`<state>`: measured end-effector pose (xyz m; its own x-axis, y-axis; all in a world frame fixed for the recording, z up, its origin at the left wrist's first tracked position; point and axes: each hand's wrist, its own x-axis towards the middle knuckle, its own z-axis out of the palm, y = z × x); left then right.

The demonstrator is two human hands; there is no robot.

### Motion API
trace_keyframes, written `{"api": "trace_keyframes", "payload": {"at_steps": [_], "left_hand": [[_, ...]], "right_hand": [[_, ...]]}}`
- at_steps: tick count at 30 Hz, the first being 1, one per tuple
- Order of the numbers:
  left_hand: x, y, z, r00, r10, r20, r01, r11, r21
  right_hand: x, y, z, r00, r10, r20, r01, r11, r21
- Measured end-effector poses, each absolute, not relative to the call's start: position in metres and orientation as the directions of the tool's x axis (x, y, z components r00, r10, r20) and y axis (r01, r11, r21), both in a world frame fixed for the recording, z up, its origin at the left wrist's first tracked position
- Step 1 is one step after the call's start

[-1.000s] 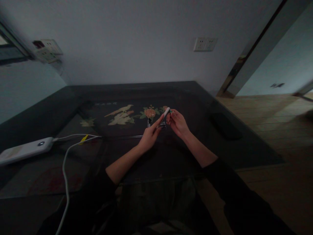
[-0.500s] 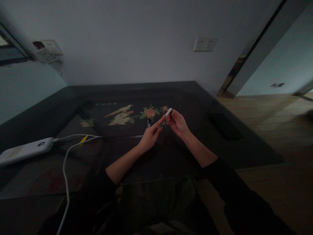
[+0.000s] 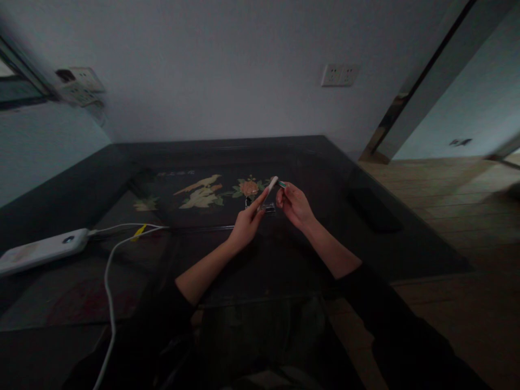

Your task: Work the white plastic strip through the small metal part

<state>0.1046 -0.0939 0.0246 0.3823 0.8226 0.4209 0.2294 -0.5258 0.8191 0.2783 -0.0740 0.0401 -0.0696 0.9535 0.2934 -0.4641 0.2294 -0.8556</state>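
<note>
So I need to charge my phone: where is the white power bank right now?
The white power bank lies at the far left edge of the dark table in the head view, its white cable running toward the person, well left of both hands.

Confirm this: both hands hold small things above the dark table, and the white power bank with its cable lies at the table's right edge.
Wrong side. The head view shows the white power bank and its cable at the dark table left edge. The left hand and right hand do hold small things.
</note>
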Motion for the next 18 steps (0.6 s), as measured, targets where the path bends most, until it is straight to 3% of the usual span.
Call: {"api": "trace_keyframes", "payload": {"at_steps": [18], "left_hand": [[0.1092,-0.103,0.0263,0.488,0.774,0.404,0.14,-0.527,0.838]], "right_hand": [[0.2757,-0.0722,0.0362,-0.063,0.947,0.316,-0.499,0.245,-0.831]]}}
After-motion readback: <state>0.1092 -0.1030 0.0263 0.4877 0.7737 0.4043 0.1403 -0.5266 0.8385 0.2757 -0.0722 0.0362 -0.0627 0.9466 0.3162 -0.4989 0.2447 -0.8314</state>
